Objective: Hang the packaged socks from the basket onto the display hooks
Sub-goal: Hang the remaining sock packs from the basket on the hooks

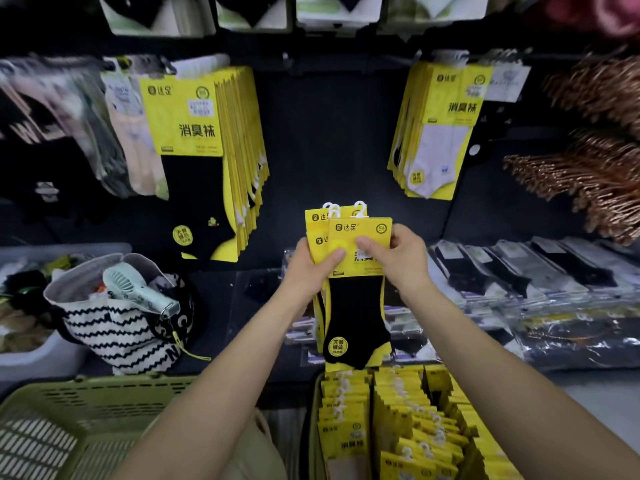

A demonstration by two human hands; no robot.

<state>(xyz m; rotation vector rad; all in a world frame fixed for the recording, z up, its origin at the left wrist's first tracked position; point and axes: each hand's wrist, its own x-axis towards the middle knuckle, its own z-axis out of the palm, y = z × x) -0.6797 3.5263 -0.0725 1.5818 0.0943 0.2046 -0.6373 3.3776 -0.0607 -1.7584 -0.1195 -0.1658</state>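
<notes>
Both my hands hold a small stack of yellow sock packs (pixel 356 306) with black socks, in front of the dark display wall. My left hand (pixel 313 268) grips the stack's left edge, thumb across the front card. My right hand (pixel 396 256) pinches the front pack's top right. White hanger hooks (pixel 360 207) stick up from the packs. Below, a basket (pixel 313 427) holds several rows of the same yellow packs (pixel 398 420). On the wall, a full row of black-sock packs (pixel 207 161) hangs at left and white-sock packs (pixel 436 133) at right. An empty display hook (pixel 286 60) juts out between them.
An empty green basket (pixel 69 420) sits at the lower left. A striped bag (pixel 121 327) with a handheld fan (pixel 138 289) stands on the counter. Bagged socks (pixel 536 271) lie along the right shelf. Copper-coloured hangers (pixel 588 168) stick out at far right.
</notes>
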